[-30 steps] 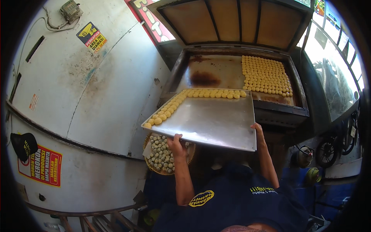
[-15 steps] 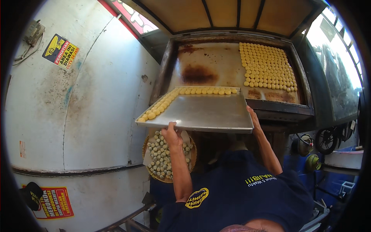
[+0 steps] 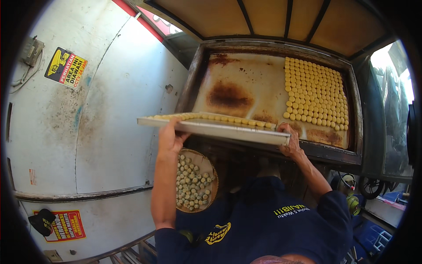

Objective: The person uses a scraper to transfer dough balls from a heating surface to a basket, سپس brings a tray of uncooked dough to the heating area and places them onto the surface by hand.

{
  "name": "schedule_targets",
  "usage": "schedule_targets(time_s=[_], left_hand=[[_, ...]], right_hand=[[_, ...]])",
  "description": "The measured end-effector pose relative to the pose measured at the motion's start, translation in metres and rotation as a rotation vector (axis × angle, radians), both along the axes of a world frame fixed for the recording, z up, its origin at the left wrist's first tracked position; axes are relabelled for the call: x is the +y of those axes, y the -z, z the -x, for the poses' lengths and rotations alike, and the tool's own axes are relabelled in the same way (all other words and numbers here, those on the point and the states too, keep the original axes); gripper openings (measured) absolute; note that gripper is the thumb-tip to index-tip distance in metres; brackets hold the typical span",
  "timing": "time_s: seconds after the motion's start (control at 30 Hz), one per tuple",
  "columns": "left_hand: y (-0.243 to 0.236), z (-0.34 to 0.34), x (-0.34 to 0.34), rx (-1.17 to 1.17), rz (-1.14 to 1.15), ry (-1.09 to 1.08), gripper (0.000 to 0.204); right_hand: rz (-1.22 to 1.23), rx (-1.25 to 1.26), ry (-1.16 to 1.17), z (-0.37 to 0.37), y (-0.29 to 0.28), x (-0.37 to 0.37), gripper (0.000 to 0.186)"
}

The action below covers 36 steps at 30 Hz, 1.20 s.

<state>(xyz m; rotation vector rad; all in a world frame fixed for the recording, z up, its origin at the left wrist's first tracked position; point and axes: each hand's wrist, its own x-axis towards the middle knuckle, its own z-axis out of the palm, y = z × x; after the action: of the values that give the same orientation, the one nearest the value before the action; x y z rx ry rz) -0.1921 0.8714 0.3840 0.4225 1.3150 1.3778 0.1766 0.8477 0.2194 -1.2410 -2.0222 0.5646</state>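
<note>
A shallow metal tray is held up in front of the griddle, tilted so that its near side wall faces me. My left hand grips its near edge towards the left. At the right end my right hand is closed round the corner. A row of round yellow dough pieces shows along the tray's far side; most of the tray's floor is hidden by the tilt. Beyond it lies the wide flat griddle, with many flattened yellow rounds in tight rows on its right part.
A round woven basket with pale, dark-speckled balls stands below my left forearm. The griddle's raised lid rises at the back. A white wall panel borders the left side. A green gas cylinder is at the lower right.
The tray has tipped from nearly flat to steeply tilted and swung a little left. My left hand has moved left along its edge, and my view has shifted slightly.
</note>
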Motion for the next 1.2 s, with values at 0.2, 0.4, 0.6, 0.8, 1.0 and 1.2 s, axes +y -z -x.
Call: schedule_targets(time_s=[0.2, 0.4, 0.6, 0.8, 1.0, 1.2], left_hand=[[-0.062, -0.055, 0.091, -0.027, -0.178, 0.08, 0.055], [-0.015, -0.094, 0.091, 0.076, -0.284, 0.251, 0.048], [0.059, -0.14, 0.094, 0.033, -0.17, 0.387, 0.037], [0.115, -0.156, 0.124, 0.377, -0.066, 0.664, 0.028], [0.255, -0.245, 0.206, 1.219, -0.352, 1.024, 0.026], [0.324, -0.305, 0.216, 1.716, -0.338, 1.211, 0.032]], right_hand=[[0.168, 0.15, 0.285, -0.004, -0.025, 0.12, 0.049], [0.359, 0.205, 0.31, -0.038, 0.026, 0.267, 0.055], [0.55, 0.555, 0.283, -0.113, 0.099, 0.302, 0.05], [0.479, 0.616, 0.322, -0.132, 0.034, 0.187, 0.03], [0.553, 0.586, 0.635, -0.109, 0.039, 0.035, 0.023], [0.587, 0.247, 0.841, -0.083, 0.038, -0.098, 0.022]])
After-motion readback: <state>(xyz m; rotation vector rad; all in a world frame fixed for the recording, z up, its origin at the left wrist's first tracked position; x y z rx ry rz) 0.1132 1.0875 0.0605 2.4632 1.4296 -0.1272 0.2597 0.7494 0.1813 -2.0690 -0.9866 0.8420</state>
